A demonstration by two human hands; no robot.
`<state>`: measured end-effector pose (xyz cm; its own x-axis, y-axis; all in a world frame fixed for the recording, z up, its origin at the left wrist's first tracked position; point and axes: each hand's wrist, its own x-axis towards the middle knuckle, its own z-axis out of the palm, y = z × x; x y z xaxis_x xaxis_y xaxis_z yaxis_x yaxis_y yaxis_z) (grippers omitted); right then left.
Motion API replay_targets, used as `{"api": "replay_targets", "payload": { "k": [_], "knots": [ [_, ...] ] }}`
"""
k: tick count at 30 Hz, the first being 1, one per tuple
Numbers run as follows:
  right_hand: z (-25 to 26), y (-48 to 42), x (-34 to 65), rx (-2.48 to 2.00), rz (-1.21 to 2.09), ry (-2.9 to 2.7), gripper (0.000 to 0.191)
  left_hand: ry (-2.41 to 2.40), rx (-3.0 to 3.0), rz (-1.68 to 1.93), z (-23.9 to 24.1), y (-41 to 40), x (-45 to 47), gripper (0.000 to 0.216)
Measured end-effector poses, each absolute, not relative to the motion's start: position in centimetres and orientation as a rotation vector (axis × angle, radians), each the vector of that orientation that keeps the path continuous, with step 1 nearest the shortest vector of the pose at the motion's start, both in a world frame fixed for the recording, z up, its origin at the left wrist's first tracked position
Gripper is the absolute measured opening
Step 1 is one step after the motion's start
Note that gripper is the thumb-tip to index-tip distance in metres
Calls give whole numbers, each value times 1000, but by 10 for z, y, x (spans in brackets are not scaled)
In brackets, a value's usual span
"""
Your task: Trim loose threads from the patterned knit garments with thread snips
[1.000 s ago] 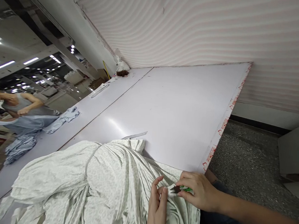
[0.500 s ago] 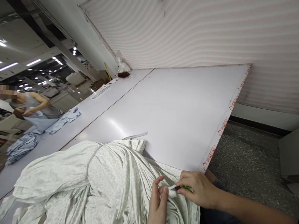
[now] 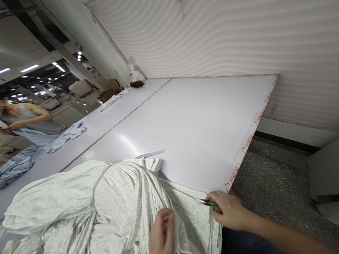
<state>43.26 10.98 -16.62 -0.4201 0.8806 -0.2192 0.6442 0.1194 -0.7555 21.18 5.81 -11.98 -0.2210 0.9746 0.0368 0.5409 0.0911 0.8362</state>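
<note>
The pale cloth lies heaped on the table from 6 to 8 o'clock. The left hand, at 6 o'clock, pinches a fold of it; the right hand, at 4 o'clock, is closed round green snips, tips toward 9 o'clock. The cloth looks light, soft and limp, apt to bunch; a hem or seam, held taut, seems the surest hold.
</note>
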Motion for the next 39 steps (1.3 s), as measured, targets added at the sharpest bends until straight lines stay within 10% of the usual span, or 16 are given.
{"api": "replay_targets", "payload": {
  "k": [8,18,39],
  "knots": [
    [-165,109,423,-1391,1159,-2021,17,1818,2547,570,-169,63,257,16],
    [-163,103,427,-1247,1243,-1889,16,1802,2259,1162,-175,45,254,19],
    [-150,112,429,-1263,1383,-1948,12,1741,2329,1228,-178,42,249,24]
  ]
}}
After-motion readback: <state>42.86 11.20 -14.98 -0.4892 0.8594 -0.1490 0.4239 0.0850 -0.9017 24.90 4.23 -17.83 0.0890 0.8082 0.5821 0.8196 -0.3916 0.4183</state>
